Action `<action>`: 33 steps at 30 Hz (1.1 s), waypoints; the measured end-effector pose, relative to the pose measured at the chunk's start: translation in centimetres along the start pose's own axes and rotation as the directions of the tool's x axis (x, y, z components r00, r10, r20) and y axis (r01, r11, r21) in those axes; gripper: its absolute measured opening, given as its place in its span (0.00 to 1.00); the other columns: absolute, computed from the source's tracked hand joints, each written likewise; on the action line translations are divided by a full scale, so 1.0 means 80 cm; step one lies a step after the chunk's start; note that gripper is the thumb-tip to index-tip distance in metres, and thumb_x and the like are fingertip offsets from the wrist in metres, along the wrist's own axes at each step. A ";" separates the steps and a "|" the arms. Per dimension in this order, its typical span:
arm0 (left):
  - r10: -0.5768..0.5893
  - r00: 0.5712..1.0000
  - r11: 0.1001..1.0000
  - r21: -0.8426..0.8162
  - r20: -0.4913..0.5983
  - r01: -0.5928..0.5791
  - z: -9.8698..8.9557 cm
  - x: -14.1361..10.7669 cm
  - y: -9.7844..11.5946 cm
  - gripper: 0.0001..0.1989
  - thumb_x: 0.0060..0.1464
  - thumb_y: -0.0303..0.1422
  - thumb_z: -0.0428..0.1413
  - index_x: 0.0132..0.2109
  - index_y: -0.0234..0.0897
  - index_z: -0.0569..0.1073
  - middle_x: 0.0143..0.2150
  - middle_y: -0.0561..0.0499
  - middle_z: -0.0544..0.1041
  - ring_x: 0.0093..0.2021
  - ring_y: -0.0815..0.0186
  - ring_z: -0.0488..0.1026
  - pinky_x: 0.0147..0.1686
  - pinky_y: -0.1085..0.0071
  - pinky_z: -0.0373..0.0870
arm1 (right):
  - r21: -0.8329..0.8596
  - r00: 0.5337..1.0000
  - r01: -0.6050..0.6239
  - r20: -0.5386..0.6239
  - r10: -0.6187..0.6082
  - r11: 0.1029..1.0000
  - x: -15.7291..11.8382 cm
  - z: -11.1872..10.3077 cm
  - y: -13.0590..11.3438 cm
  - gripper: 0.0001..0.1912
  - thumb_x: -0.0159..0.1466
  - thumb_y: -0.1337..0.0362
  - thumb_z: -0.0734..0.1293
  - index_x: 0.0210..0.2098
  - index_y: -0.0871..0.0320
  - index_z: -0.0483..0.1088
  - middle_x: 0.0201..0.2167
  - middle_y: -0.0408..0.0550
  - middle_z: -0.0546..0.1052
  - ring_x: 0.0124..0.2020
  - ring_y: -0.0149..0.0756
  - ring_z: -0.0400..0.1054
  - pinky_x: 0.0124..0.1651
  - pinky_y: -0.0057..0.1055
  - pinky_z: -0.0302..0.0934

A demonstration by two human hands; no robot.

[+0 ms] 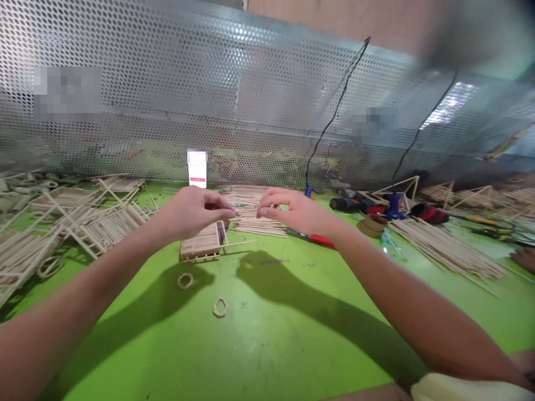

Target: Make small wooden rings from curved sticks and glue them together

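Bright green tabletop (267, 345), pale tan sticks (259, 226), silver-grey mesh (167, 83) with dotted pattern

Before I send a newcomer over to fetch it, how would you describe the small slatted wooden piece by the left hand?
On the green tabletop, find the person's left hand. Just below it in the picture, beyond two small rings, sits a boxy slatted wooden piece. Unlike the slatted pieces heaped farther left, it stands apart, with a thin stick reaching out past its right side.

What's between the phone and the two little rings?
In the head view, the left hand and a stick model come between the phone and the rings.
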State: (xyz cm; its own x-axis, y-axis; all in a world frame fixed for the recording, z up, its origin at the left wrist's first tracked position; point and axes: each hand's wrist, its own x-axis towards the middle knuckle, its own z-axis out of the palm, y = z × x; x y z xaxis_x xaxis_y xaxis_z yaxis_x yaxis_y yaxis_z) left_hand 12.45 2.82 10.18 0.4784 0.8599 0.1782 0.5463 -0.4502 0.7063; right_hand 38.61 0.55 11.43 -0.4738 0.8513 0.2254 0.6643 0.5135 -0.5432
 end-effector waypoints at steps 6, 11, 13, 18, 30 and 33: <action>-0.001 0.996 1.000 0.008 -0.093 0.001 -0.007 -0.004 -0.007 0.18 0.46 0.50 0.68 0.27 0.41 0.77 0.21 0.53 0.71 0.22 0.68 0.60 0.23 0.70 0.52 | 0.175 0.990 -0.012 -0.138 0.036 0.985 0.014 0.004 -0.010 0.16 0.64 0.48 0.72 0.37 0.56 0.81 0.38 0.49 0.81 0.37 0.38 0.72 0.42 0.35 0.63; 0.051 0.987 0.998 0.040 -0.153 -0.046 -0.005 -0.007 -0.007 0.21 0.50 0.53 0.64 0.25 0.41 0.76 0.19 0.54 0.69 0.21 0.69 0.59 0.23 0.69 0.50 | 0.255 0.992 -0.040 -0.105 0.069 0.966 0.022 0.004 -0.018 0.18 0.63 0.47 0.73 0.38 0.56 0.82 0.29 0.47 0.81 0.29 0.34 0.70 0.34 0.32 0.62; 0.031 0.985 0.999 0.045 -0.169 -0.023 -0.006 -0.009 -0.006 0.19 0.51 0.52 0.64 0.27 0.42 0.80 0.19 0.53 0.70 0.20 0.69 0.56 0.22 0.69 0.48 | 0.282 0.991 -0.023 -0.117 0.058 0.959 0.025 0.006 -0.021 0.18 0.62 0.48 0.74 0.39 0.57 0.82 0.29 0.47 0.81 0.30 0.34 0.70 0.34 0.32 0.62; -0.023 0.972 1.000 -0.015 -0.233 0.020 -0.013 -0.014 0.001 0.12 0.55 0.44 0.62 0.39 0.45 0.87 0.18 0.54 0.73 0.16 0.71 0.51 0.20 0.69 0.48 | 0.293 0.988 0.040 -0.151 0.005 0.955 0.030 0.009 -0.030 0.17 0.63 0.49 0.73 0.39 0.57 0.82 0.31 0.47 0.82 0.31 0.34 0.71 0.37 0.33 0.64; -0.024 0.920 0.995 -0.096 -0.391 -0.015 -0.009 -0.028 0.014 0.10 0.49 0.44 0.68 0.33 0.44 0.86 0.19 0.53 0.75 0.18 0.71 0.56 0.21 0.70 0.50 | 0.310 0.980 0.043 -0.199 0.021 0.950 0.040 0.024 -0.047 0.15 0.62 0.49 0.74 0.39 0.53 0.84 0.35 0.46 0.84 0.36 0.38 0.74 0.39 0.35 0.65; -0.048 0.920 0.992 -0.129 -0.388 -0.003 -0.008 -0.027 0.020 0.09 0.48 0.43 0.68 0.31 0.44 0.86 0.18 0.54 0.73 0.18 0.71 0.56 0.21 0.70 0.49 | 0.311 0.968 0.094 -0.251 -0.014 0.946 0.043 0.028 -0.050 0.12 0.62 0.51 0.75 0.39 0.51 0.84 0.38 0.45 0.84 0.42 0.40 0.75 0.45 0.36 0.67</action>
State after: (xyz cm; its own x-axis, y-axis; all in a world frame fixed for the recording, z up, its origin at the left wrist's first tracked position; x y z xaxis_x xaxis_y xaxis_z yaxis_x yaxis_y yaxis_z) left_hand 11.88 0.41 11.33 0.1473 0.9062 0.3963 0.4517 -0.4181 0.7881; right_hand 33.05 1.19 12.53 -0.3228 0.8438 0.4287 0.4038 0.5324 -0.7440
